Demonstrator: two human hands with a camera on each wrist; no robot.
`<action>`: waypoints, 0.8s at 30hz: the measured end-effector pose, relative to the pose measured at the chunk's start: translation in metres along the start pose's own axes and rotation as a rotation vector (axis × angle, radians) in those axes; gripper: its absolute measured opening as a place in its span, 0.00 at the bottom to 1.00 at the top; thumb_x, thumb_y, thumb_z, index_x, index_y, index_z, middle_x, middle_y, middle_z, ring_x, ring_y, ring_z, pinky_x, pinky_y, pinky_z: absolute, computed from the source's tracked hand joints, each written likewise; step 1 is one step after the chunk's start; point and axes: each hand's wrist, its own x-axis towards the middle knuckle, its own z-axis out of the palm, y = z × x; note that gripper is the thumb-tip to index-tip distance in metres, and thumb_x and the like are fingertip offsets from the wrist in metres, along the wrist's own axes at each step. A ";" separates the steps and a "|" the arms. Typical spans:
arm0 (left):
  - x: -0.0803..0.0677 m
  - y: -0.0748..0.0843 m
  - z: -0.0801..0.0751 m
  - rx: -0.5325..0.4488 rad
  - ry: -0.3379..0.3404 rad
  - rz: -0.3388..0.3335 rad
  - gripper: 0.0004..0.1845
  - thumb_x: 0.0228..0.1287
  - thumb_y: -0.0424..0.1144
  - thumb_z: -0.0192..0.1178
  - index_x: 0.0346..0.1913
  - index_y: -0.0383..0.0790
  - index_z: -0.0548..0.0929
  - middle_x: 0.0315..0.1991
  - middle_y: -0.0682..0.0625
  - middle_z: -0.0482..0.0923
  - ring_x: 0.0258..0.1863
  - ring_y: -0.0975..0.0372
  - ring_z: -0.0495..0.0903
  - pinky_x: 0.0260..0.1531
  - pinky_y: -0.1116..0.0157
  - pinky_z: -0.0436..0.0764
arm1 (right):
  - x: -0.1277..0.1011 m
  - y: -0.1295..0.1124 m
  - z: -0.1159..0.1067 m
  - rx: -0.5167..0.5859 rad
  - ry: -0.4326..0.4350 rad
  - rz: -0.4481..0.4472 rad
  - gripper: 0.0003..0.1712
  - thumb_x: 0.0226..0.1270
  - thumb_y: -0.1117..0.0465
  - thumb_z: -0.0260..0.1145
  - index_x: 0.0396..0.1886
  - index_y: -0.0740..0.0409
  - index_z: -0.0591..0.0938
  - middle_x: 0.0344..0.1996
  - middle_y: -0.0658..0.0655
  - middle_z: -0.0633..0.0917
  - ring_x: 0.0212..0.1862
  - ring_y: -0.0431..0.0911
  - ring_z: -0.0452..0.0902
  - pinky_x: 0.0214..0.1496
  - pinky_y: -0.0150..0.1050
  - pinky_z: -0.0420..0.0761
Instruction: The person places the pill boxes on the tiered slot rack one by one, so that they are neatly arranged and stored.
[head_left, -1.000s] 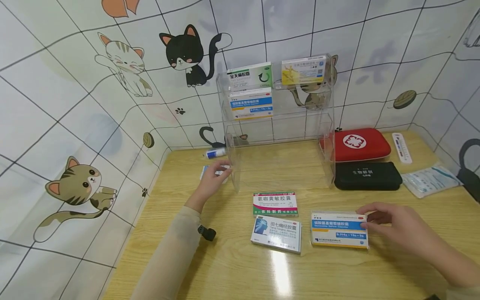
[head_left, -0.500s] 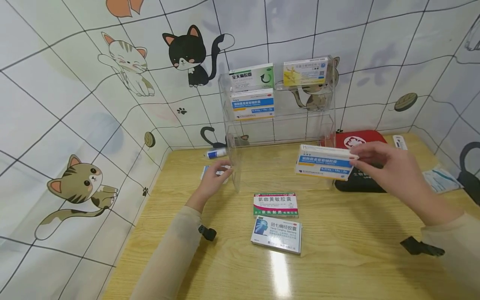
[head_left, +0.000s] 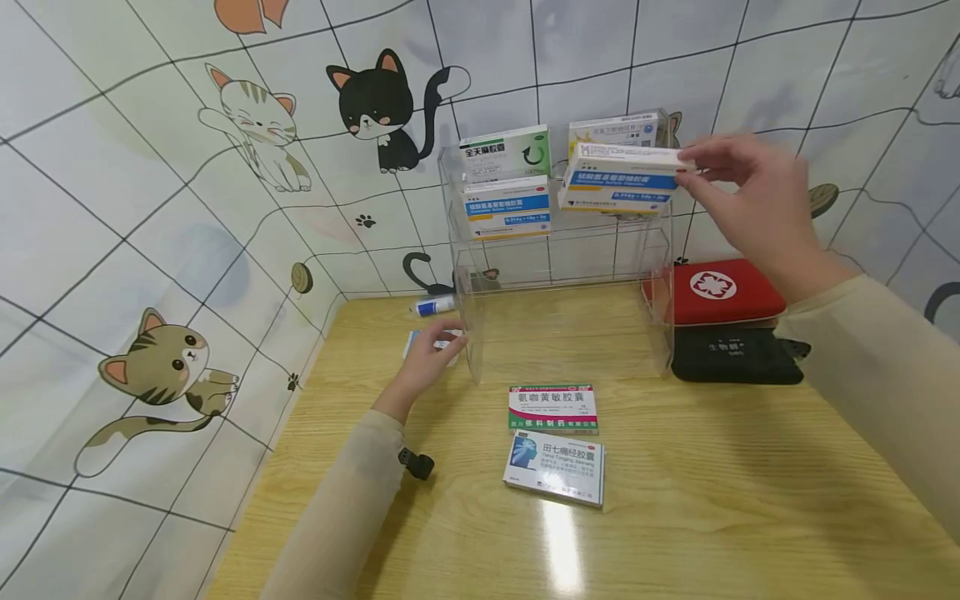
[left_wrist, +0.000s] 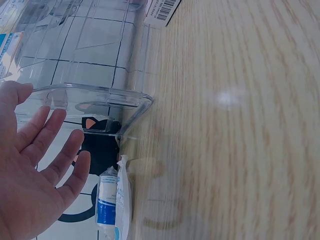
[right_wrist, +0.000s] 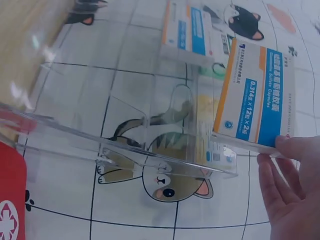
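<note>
Centrally, wooden table (head_left: 675, 500) w/ clear acrylic rack (head_left: 558, 250), tiered shelves, backed on cat-print tile wall. Left hand (head_left: 427, 362) flat against rack's lower left edge, fingers straight, holding nothing. Right hand (head_left: 750, 196) raised at rack's upper right, fingertips pinching the end of a medicine box (head_left: 618, 179): white carton, orange stripe, blue band, Chinese text, "0.314g x 12s x 2" legible in right wrist view. Box held level in air, just in front of top-right tier.

Count: 3 boxes in rack — green/white (head_left: 504, 152), blue-band one (head_left: 508, 208) matching the held box, yellow one (head_left: 611, 129) partly hidden behind it. 2 boxes on table (head_left: 553, 408), (head_left: 555, 467). Red first-aid pouch (head_left: 720, 287) w/ white cross, black pouch (head_left: 735, 354) beside rack. Small tube (head_left: 433, 307) by wall.
</note>
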 end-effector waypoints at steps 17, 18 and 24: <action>0.002 -0.001 0.001 0.015 -0.008 -0.002 0.22 0.78 0.48 0.58 0.66 0.40 0.78 0.61 0.42 0.81 0.60 0.49 0.81 0.58 0.47 0.80 | 0.044 0.011 0.023 -0.102 -0.040 -0.046 0.18 0.75 0.54 0.66 0.61 0.49 0.86 0.62 0.50 0.85 0.55 0.45 0.83 0.62 0.31 0.80; 0.002 -0.001 0.001 0.013 -0.006 -0.002 0.22 0.78 0.47 0.58 0.66 0.39 0.78 0.61 0.41 0.82 0.60 0.49 0.81 0.58 0.46 0.80 | 0.044 0.011 0.025 -0.114 -0.058 -0.055 0.18 0.75 0.55 0.66 0.61 0.49 0.86 0.61 0.50 0.85 0.55 0.46 0.83 0.62 0.32 0.81; 0.002 0.000 0.000 0.009 -0.008 -0.004 0.23 0.78 0.46 0.58 0.67 0.36 0.77 0.64 0.40 0.79 0.61 0.48 0.79 0.61 0.44 0.78 | 0.043 0.007 0.033 -0.154 -0.180 -0.040 0.18 0.75 0.61 0.66 0.63 0.52 0.85 0.63 0.55 0.83 0.57 0.52 0.83 0.64 0.50 0.82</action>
